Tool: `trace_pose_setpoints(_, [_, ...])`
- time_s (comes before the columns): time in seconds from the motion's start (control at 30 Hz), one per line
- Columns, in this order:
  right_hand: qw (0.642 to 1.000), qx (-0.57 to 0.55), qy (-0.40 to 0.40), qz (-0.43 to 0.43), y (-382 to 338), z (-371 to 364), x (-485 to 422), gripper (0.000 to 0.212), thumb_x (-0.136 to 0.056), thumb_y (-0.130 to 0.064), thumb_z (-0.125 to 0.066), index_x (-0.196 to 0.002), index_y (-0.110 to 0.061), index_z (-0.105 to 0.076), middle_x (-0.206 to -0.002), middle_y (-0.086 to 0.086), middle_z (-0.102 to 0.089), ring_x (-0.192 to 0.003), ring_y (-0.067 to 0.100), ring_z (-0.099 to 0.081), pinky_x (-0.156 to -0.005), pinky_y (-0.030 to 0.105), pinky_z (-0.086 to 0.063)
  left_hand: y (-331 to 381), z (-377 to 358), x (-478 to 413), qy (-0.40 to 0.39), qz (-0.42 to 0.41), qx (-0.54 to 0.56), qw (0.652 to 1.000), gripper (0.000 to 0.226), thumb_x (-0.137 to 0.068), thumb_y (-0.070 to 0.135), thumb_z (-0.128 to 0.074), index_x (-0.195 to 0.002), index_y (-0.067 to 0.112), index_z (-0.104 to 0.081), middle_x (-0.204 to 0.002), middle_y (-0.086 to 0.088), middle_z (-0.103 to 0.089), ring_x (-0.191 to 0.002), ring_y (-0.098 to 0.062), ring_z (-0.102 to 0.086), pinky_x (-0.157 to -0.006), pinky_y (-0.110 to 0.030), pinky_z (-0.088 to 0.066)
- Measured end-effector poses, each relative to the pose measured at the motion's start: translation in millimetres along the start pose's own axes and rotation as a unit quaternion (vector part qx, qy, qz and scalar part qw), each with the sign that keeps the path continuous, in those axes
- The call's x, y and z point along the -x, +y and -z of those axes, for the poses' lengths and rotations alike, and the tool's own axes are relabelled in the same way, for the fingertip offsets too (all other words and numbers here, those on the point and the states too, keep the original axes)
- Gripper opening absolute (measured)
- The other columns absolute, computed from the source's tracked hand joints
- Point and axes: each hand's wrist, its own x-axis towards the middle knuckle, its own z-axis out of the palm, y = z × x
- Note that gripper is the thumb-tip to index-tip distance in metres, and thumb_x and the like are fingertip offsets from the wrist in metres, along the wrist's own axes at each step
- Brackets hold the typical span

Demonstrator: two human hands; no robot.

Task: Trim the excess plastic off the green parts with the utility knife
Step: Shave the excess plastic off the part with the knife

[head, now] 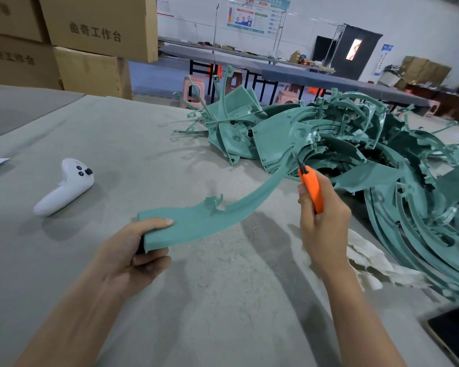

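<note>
left hand pinches green part end; right hand clasps utility knife, blade near far edge.

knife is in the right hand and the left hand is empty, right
Not quite. The knife is in the right hand, but the left hand is not empty: the head view shows it gripping the end of a curved green part.
</note>
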Motion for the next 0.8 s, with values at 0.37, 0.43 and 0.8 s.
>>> trace_pose_setpoints(0.37, [0.996, 0.015, -0.063, 0.054, -7, -12, 16, 0.034, -0.098, -0.028, -0.053, -0.125, -0.010, -0.063, -0.075, -0.007, -0.056, -0.052, 0.009, -0.045, -0.049, 0.024, -0.038, 1, 5, -3, -0.004, -0.013, 0.025, 1.000, 0.025, -0.075, 0.008, -0.062, -0.064, 0.020, -0.043, -0.043, 0.006, -0.025, -0.027, -0.006, -0.017, -0.036, -0.018, -0.014])
trace_pose_setpoints(0.43, [0.999, 0.012, -0.014, 0.027, -8, -11, 8, 0.036, -0.099, -0.029, -0.049, -0.126, -0.008, -0.061, -0.069, -0.006, -0.053, -0.051, 0.004, -0.041, -0.051, 0.017, -0.033, 0, 4, -2, -0.008, -0.012, 0.021, 1.000, 0.026, -0.075, 0.007, -0.062, -0.061, 0.020, -0.043, -0.043, 0.006, -0.025, -0.027, -0.006, -0.017, -0.036, -0.017, -0.014])
trace_pose_setpoints(0.8, [0.991, 0.009, -0.110, 0.072, -10, -17, 23, 0.034, -0.098, -0.033, -0.049, -0.122, -0.013, -0.063, -0.074, -0.009, -0.056, -0.050, 0.009, -0.045, -0.046, 0.024, -0.038, 2, 8, -5, 0.000, -0.019, 0.040, 0.999, 0.026, -0.083, 0.007, -0.057, -0.062, 0.019, -0.046, -0.042, 0.007, -0.026, -0.026, -0.006, -0.018, -0.037, -0.016, -0.014])
